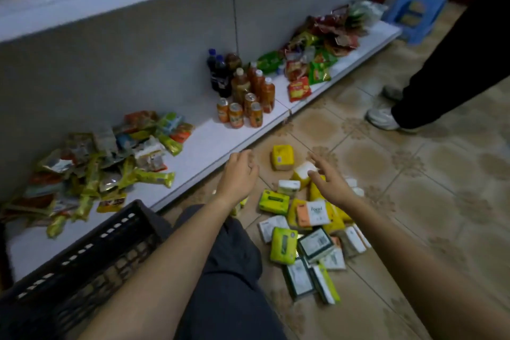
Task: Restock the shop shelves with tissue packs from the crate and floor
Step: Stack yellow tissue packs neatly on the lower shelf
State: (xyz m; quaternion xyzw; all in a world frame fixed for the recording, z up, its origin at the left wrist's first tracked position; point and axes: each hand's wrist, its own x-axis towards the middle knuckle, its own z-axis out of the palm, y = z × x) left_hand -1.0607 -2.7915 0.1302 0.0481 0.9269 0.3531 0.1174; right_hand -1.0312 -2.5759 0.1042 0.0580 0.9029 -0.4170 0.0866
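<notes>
- both arms are stretched out over the floor. my left hand [238, 174] hangs near the shelf's front edge with its fingers loosely bent and nothing in them.
- my right hand [328, 183] is empty too, fingers straight and spread. the thumb is right at the white-topped yellow pack [302, 172]; touching or just shy, i can't tell.
- the tissue packs [303, 232] lie in a loose heap on the tiles under my right arm, green, yellow, orange and white, tipped every way.
- the lone yellow pack [283, 157] sits between my two hands, closest to the shelf. wide-open hands suit a two-sided grab, i'd say.
- on the bottom shelf [209, 141], a white stretch shows between the snack packets [96, 168] and the bottles and cans [242, 94]. that looks like the tissues' home.
- the black crate [82, 251] is by my left knee, handy to the shelf; i can't make out its contents.
- another person's shoes [383, 119] stand well off to the right.
</notes>
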